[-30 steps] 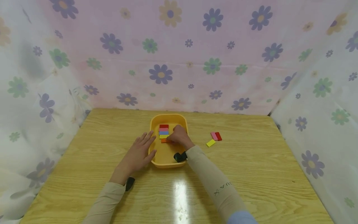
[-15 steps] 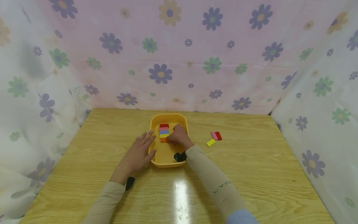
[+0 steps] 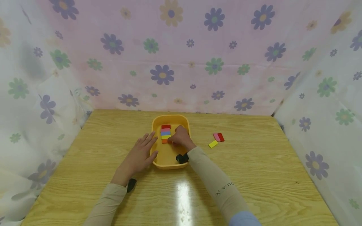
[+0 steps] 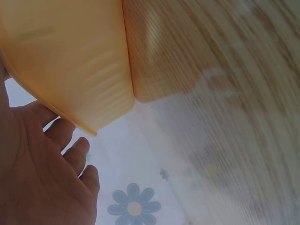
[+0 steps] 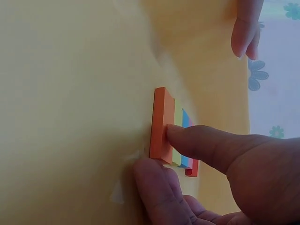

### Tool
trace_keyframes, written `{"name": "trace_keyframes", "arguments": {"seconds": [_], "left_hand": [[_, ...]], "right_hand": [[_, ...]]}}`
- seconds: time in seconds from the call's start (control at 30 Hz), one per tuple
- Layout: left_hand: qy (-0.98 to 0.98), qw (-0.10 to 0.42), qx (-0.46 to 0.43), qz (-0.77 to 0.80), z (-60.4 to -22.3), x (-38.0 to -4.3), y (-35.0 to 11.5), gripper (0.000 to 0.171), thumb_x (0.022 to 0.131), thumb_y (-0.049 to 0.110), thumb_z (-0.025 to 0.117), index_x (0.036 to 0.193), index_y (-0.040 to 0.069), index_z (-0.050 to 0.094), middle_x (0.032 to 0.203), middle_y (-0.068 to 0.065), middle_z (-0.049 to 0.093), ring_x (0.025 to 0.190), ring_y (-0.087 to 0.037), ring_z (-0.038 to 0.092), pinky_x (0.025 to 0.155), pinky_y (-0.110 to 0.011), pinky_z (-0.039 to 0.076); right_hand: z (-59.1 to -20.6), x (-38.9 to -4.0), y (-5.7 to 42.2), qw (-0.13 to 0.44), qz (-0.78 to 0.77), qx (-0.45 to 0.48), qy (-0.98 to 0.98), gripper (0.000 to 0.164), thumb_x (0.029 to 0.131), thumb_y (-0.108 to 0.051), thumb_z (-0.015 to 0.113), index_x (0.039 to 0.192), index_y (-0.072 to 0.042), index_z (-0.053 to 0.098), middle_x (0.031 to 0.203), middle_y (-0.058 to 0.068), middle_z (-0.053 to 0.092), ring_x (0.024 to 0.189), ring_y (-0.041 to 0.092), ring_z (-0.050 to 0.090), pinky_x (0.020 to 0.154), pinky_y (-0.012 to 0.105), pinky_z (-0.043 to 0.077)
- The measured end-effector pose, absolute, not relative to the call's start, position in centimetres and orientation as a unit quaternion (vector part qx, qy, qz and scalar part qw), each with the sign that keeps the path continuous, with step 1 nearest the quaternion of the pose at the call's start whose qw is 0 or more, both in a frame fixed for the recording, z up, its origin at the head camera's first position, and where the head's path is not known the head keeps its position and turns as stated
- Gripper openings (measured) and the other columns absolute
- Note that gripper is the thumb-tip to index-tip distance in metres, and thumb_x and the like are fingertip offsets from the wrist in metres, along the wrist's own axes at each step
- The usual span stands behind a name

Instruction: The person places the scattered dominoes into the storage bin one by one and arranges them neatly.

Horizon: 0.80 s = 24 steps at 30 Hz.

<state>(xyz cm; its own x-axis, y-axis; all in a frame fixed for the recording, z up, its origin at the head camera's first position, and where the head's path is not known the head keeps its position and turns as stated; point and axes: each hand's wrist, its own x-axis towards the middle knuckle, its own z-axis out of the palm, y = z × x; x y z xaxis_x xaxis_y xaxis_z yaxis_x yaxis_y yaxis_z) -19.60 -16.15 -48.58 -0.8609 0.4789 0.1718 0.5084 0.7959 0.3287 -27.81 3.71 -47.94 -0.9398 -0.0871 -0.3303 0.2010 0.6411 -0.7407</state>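
Observation:
Inside the yellow plastic tray [image 3: 167,160], my right hand [image 3: 182,138] holds an orange rectangular block [image 5: 161,126], thumb on its top face and curled fingers at its near end. Directly beyond it lie a yellow block [image 3: 165,137], a blue block [image 3: 166,133], a pink block [image 3: 165,130] and a red block [image 3: 166,126], side by side in a row. My left hand [image 3: 139,154] rests at the tray's left rim, fingers extended and spread; in the left wrist view its fingertips touch the rim. My right hand partly covers the orange block in the head view.
On the wooden table [image 3: 254,163], right of the tray, a loose pink block [image 3: 216,137] and a loose red block [image 3: 221,137] lie together, with another yellow block [image 3: 213,144] just in front. Flowered cloth [image 3: 186,75] stands behind and on both sides.
The orange block has shifted slightly left and away from me, lining up more closely with the row. My right hand moved only a little with it; my left hand stayed put.

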Motion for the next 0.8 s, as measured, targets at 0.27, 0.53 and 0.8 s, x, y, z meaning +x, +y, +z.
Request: {"name": "trace_keyframes", "arguments": {"seconds": [0.27,0.53,0.8], "left_hand": [[-0.946,0.040,-0.262,-0.186,-48.3,-19.5,-15.9,0.057,0.096,0.035,0.047,0.143,0.005,0.036,0.153,-0.012,0.022,0.139,-0.037,0.019,0.109,-0.058,0.016],[-0.947,0.040,-0.263,-0.182,-48.2,-19.5,-15.9,0.057,0.095,0.032,0.050,0.143,0.004,0.036,0.154,-0.011,0.021,0.139,-0.038,0.020,0.109,-0.059,0.016],[-0.947,0.032,-0.260,-0.187,-48.1,-19.5,-15.9,0.057,0.095,0.033,0.050,0.143,0.005,0.036,0.154,-0.009,0.019,0.140,-0.037,0.017,0.110,-0.059,0.014]], "right_hand": [[-47.8,-28.0,4.0,0.177,-0.410,0.028,0.894,0.035,0.074,-0.022,0.077,0.092,-0.001,0.056,0.064,0.009,0.057,0.055,0.024,0.060,0.048,0.027,0.047],[-45.1,-27.9,5.1,0.211,-0.440,-0.008,0.873,0.054,0.085,-0.025,0.066,0.124,0.009,0.049,0.078,0.014,0.067,0.068,0.026,0.068,0.065,0.033,0.056],[-39.9,-28.0,9.1,0.209,-0.523,-0.118,0.818,0.052,0.089,-0.027,0.062,0.133,-0.006,0.044,0.114,0.015,0.060,0.099,0.035,0.062,0.084,0.044,0.052]]}}
